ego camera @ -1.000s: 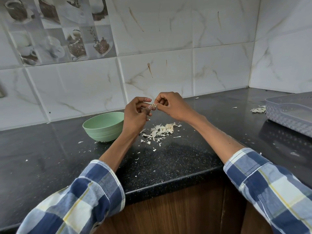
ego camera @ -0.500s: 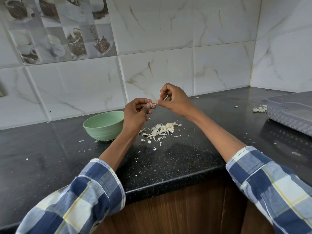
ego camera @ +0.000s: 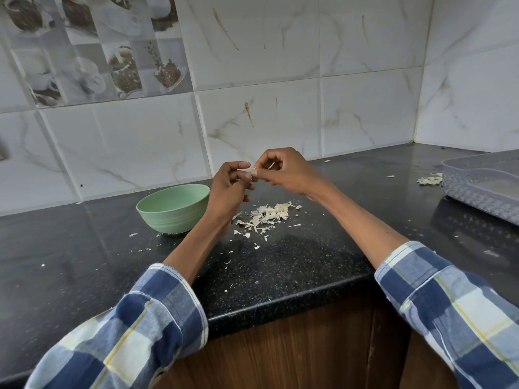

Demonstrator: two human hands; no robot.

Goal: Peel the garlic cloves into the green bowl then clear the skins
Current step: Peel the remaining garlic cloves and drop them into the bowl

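On black counter (ego camera: 309, 262), garlic skins (ego camera: 266, 216) beside green bowl (ego camera: 174, 209).

A garlic clove (ego camera: 250, 174) is pinched between the fingertips of the left hand (ego camera: 229, 189) and the right hand (ego camera: 283, 172), held above the counter (ego camera: 323, 248); it is small and pale, mostly hidden by the fingers (ego camera: 254, 172). A thin pale sliver of skin (ego camera: 271, 165) shows inside the curled right hand. The green bowl (ego camera: 174, 207) stands upright on the counter just left of the left hand; its contents cannot be seen. A loose pile of papery off-white garlic skins (ego camera: 266, 216) lies on the counter below the hands, right of the bowl, with small flakes (ego camera: 256, 246) scattered toward the counter's front edge. A smaller clump of skins (ego camera: 429, 180) lies far right.
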